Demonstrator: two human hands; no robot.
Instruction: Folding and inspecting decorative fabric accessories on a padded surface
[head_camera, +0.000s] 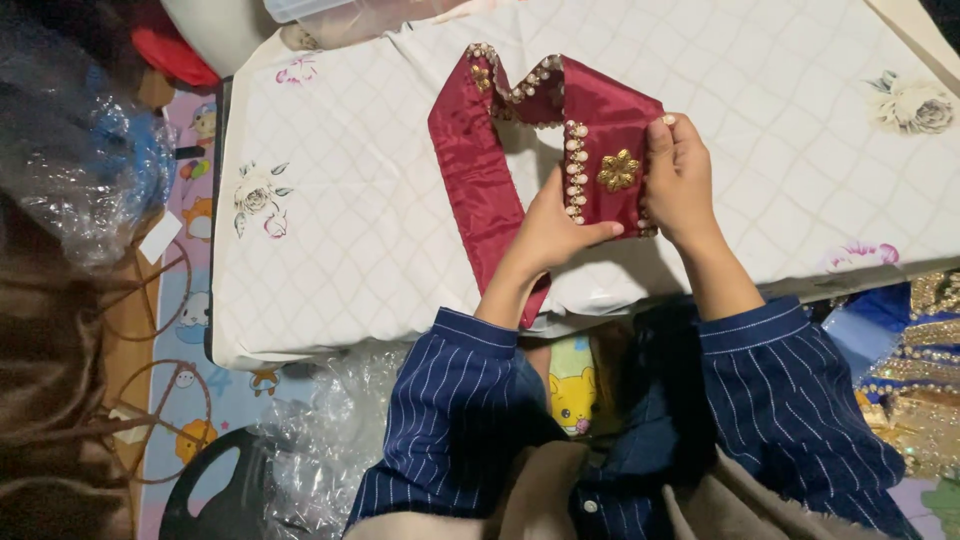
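A dark red satin band (480, 180), edged with pearl beads and bearing a gold flower ornament (618, 170), is held above the white quilted floral cover (350, 230). The folded end is pinched by the left hand (555, 232) at its lower edge and gripped by the right hand (678, 180) along its right edge. Crumpled clear plastic wrap (80, 170) lies at left.

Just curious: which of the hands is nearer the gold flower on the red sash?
Right. The right hand grips the sash edge right beside the gold flower; the left hand holds it lower, across the pearl trim.
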